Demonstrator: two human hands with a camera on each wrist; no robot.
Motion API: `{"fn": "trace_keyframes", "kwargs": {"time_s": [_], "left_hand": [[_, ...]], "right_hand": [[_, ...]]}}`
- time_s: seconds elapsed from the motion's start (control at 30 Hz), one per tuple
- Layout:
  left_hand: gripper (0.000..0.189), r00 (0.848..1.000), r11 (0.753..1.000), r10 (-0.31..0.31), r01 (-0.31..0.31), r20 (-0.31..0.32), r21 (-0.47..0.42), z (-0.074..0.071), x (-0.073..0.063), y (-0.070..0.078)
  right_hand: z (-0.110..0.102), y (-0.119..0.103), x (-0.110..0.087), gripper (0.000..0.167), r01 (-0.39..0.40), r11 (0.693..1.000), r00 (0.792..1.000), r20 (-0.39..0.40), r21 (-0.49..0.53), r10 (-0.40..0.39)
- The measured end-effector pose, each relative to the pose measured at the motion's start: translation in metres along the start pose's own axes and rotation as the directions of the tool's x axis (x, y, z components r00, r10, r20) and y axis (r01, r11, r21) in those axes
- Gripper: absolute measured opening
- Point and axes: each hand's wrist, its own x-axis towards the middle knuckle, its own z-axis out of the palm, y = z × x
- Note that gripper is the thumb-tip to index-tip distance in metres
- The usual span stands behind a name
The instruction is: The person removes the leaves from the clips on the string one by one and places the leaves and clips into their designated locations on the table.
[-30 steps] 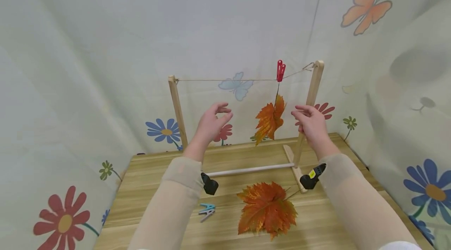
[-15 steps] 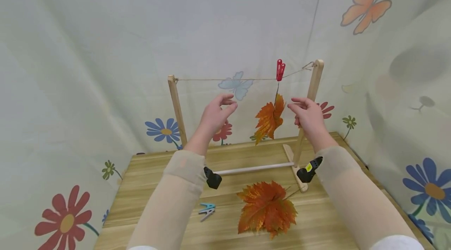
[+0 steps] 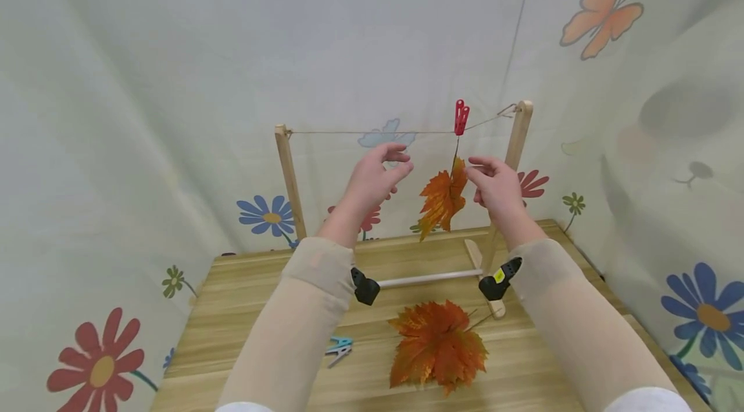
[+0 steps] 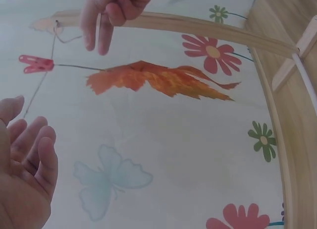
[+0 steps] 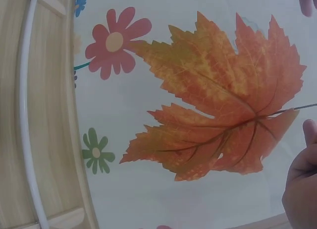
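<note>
- Leaf (image 5: 223,90) is judged light, flexible and easily creased; hold is best taken at the stem (image 4: 79,67).
- Orange-red, serrated and dark-veined, it is hung from the string (image 3: 337,132) by a red clothespin (image 3: 461,118).
- Left hand (image 3: 374,176) and right hand (image 3: 498,189) are poised nearby, fingers loosely parted, nothing held.

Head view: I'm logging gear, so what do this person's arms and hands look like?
The left hand and right hand are bare. The left sleeve and right sleeve are beige. Each wrist bears a black device, the right one with a yellow label.
</note>
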Motion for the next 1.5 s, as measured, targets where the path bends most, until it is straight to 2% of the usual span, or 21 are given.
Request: {"fn": "trace_keyframes", "kwargs": {"time_s": [0.13, 0.23, 0.37, 0.53, 0.73, 0.93, 1.1, 1.4, 1.5], "left_hand": [[0.045, 1.000, 1.000, 0.004, -0.003, 0.023, -0.013, 0.006, 0.004, 0.010], [0.044, 0.999, 0.999, 0.017, -0.019, 0.041, 0.032, 0.009, 0.008, 0.016], [0.044, 0.996, 0.994, 0.066, -0.071, 0.058, 0.087, 0.009, 0.015, 0.025], [0.045, 0.994, 0.995, 0.094, -0.096, 0.061, 0.038, 0.011, 0.019, 0.035], [0.043, 0.997, 0.990, 0.078, -0.076, 0.014, -0.120, 0.021, 0.023, 0.043], [0.044, 0.999, 0.974, 0.048, -0.047, 0.003, -0.221, 0.033, 0.034, 0.051], [0.045, 1.000, 0.968, 0.008, -0.011, -0.013, -0.249, 0.034, 0.043, 0.062], [0.048, 0.999, 0.978, -0.029, 0.020, -0.039, -0.207, 0.040, 0.053, 0.080], [0.053, 0.998, 0.978, -0.050, 0.041, -0.041, -0.204, 0.044, 0.055, 0.082]], "right_hand": [[-0.002, -0.003, 0.000, 0.038, -0.008, 1.000, 1.000, -0.010, 0.000, 0.008], [-0.004, -0.007, 0.000, 0.039, 0.002, 1.000, 1.000, -0.011, -0.007, -0.002], [-0.006, -0.010, 0.002, 0.041, 0.021, 0.999, 1.000, -0.017, -0.046, -0.022], [-0.004, -0.014, 0.004, 0.040, 0.021, 0.997, 1.000, -0.010, -0.073, -0.022], [-0.001, -0.018, 0.006, 0.042, 0.007, 0.996, 1.000, -0.004, -0.087, -0.008], [0.003, -0.024, 0.006, 0.042, -0.009, 0.991, 1.000, -0.023, -0.133, 0.006], [0.009, -0.027, 0.008, 0.041, -0.006, 0.992, 1.000, -0.012, -0.129, 0.005], [0.013, -0.025, 0.013, 0.036, 0.007, 0.993, 1.000, 0.002, -0.114, -0.007], [0.013, -0.024, 0.014, 0.037, 0.000, 0.990, 1.000, 0.014, -0.139, 0.002]]}}
